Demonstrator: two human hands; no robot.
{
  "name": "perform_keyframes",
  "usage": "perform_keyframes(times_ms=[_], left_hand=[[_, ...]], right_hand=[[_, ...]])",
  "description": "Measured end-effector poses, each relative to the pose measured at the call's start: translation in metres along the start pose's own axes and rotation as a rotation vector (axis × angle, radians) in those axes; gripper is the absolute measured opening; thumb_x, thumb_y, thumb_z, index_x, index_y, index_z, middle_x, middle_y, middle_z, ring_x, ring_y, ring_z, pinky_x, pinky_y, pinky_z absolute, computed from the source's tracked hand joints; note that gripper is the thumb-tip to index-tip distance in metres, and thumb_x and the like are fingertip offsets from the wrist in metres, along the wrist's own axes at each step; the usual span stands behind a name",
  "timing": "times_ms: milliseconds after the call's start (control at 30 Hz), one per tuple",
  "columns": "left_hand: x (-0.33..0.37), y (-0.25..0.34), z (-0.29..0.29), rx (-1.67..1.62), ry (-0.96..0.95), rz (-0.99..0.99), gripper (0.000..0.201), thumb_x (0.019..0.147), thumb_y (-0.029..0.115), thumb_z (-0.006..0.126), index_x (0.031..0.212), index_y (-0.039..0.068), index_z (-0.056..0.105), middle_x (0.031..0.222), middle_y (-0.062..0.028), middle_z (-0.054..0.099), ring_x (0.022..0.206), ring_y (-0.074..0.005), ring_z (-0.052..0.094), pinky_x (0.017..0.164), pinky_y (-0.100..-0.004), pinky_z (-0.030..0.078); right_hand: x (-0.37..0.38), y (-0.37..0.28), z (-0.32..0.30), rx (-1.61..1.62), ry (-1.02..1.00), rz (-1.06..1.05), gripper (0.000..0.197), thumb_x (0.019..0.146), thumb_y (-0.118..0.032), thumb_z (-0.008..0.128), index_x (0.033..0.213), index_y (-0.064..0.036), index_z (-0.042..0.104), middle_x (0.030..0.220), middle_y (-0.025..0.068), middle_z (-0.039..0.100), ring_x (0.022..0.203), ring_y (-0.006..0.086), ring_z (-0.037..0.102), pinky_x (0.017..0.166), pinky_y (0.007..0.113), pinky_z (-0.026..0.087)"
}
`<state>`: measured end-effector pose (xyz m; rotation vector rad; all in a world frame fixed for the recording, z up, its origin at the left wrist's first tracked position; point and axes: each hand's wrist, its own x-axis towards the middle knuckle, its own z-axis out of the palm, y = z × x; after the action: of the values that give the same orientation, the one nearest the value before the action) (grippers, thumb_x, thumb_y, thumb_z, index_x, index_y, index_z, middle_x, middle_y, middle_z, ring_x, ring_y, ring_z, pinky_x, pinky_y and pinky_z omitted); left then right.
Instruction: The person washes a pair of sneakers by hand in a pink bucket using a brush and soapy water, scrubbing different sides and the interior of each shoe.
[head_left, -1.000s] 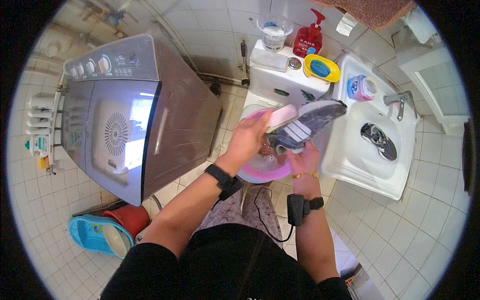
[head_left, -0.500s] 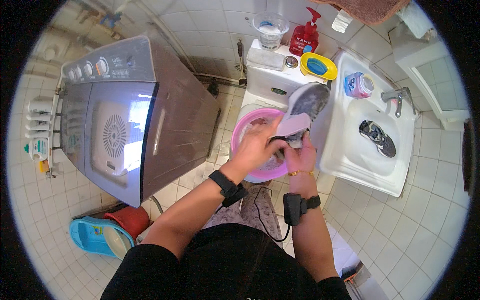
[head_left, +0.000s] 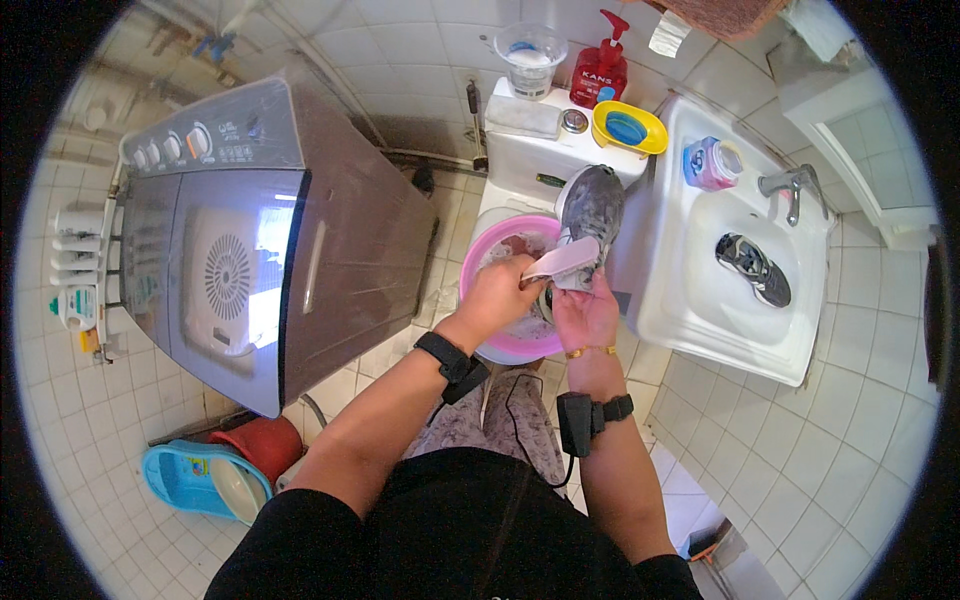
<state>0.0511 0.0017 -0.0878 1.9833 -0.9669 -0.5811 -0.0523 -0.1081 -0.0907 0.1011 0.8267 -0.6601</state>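
Black fabric fills the bottom centre of the frame, and 2 bare forearms rise from it, each with a dark band at the wrist. Just above centre, the left hand (head_left: 497, 295) is closed around a pale brush (head_left: 562, 262), which lies against the heel end of a grey shoe (head_left: 590, 212). The right hand (head_left: 585, 312) grips that same heel from below, fingers curled, so the shoe stands tilted with its toe toward the top of the frame. Both hands hang over a pink basin (head_left: 487, 262) (its contents are too blurred to tell). At lower left sit a blue tub (head_left: 180, 480) and a red bucket (head_left: 262, 446). A grey washing machine (head_left: 250, 250) fills the left middle. To the right, a white sink (head_left: 740, 320) holds a second shoe (head_left: 755, 268). Along the top, a yellow dish (head_left: 630, 128), a red pump bottle (head_left: 600, 70) and a clear cup (head_left: 530, 55) stand on a white cistern (head_left: 525, 150).
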Motion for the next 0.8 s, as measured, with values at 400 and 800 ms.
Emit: perform_keyframes(times_ms=[400, 800], left_hand=[[0.046, 0.046, -0.033, 0.022, -0.120, 0.123, 0.024, 0.082, 0.014, 0.069, 0.102, 0.003, 0.066, 0.089, -0.0195, 0.068, 0.083, -0.0375, 0.067, 0.073, -0.0423, 0.053], [0.021, 0.028, -0.017, 0.315, -0.199, 0.200, 0.029, 0.085, 0.023, 0.072, 0.111, 0.011, 0.067, 0.104, -0.0092, 0.067, 0.092, -0.0349, 0.067, 0.079, -0.0429, 0.054]], right_hand=[[0.004, 0.008, -0.035, 0.063, -0.107, 0.077, 0.026, 0.104, -0.018, 0.050, 0.121, -0.0015, 0.059, 0.121, 0.0128, 0.067, 0.113, 0.0270, 0.064, 0.102, 0.045, 0.051], [0.010, 0.012, -0.033, -0.024, -0.228, 0.085, 0.028, 0.103, -0.027, 0.052, 0.120, -0.0051, 0.060, 0.114, 0.0101, 0.069, 0.106, 0.0224, 0.066, 0.096, 0.040, 0.053]])
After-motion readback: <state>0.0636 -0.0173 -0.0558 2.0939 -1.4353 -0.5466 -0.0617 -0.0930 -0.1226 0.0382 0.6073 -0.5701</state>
